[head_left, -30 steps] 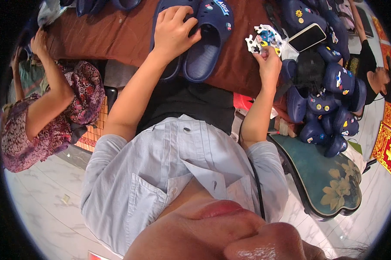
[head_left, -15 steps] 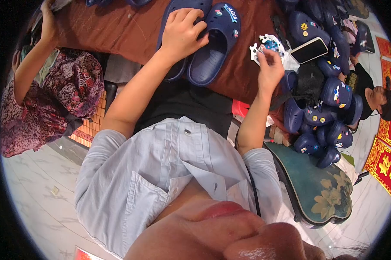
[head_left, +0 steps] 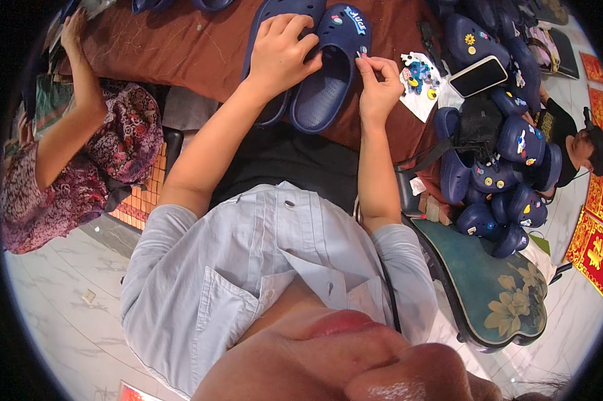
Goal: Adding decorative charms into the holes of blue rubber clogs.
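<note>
Already we can see a few charms on the navy clog (head_left: 331, 67) at the top centre of the frame: a lettered strip and a couple of small round pieces sit on its upper, toward the toe. It lies on the brown tabletop (head_left: 181, 47), touching its mate, a second navy clog (head_left: 274, 60) just to its left.

Our left hand (head_left: 281, 57) is spread over both clogs and presses down on them, fingers curled over the edge of the decorated one, closed on it to steady it. Our right hand (head_left: 378, 87) is at that clog's right side, thumb and forefinger pinched together on something tiny, likely a charm, though it is too small for us to be certain.

We judge the decorating of this clog partly done: some charms are in, and many holes on the upper look bare. The second clog is mostly hidden under our hand, so we cannot tell its state.

Just right of the right hand lies a white sheet of loose charms (head_left: 418, 83), with a phone (head_left: 478, 75) beyond it. At the right of the frame a heap of navy clogs (head_left: 505, 180) already carrying charms rests over a green floral seat (head_left: 495, 294). At the upper left, another person in a patterned dress (head_left: 61, 180) reaches an arm up to the table.
</note>
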Tool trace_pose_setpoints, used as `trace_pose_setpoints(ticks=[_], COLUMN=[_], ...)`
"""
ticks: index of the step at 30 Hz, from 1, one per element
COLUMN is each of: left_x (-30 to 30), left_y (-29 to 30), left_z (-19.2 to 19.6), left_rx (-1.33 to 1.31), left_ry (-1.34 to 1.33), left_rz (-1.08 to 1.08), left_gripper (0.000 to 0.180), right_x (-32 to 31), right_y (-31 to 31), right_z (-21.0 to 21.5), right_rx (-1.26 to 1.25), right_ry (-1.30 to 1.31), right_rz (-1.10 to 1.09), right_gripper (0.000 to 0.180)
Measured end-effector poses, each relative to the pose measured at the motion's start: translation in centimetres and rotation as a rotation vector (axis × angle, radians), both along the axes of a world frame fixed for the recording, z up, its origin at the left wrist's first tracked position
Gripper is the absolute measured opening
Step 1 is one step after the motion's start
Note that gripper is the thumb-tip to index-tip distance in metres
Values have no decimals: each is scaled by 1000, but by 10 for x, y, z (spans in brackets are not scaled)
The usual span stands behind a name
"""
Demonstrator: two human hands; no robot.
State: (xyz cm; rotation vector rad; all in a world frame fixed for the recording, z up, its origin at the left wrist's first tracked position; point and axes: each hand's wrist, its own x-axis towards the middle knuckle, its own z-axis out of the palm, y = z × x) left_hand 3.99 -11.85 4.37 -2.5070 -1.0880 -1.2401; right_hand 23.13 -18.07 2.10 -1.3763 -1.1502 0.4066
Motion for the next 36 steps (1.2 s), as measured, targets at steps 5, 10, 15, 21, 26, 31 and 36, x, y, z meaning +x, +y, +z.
trace_pose_setpoints(ticks=[5, 10, 15, 21, 26, 31, 36], left_x=[0, 2, 5, 8, 8, 11, 8], left_y=[3, 4, 4, 0, 3, 5, 2], left_z=[-1, -2, -2, 5, 4, 4, 4], left_rx=[-3, -8, -12, 9, 1, 25, 17], left_ry=[6, 11, 13, 51, 57, 54, 43], left_rz=[-4, 3, 19, 34, 28, 16, 20], left_gripper=[23, 24, 24, 25, 25, 25, 24], right_x=[0, 4, 8, 12, 5, 12, 20], right_y=[-12, -16, -13, -10, -8, -12, -25], right_z=[-2, -3, 0, 5, 1, 3, 7], right_rx=[-22, -50, -66, -37, -12, -37, -74], right_ry=[-164, -207, -237, -407, -586, -514, -380], right_rz=[14, 66, 122, 175, 185, 181, 198], right_gripper=[14, 23, 27, 31, 34, 35, 30])
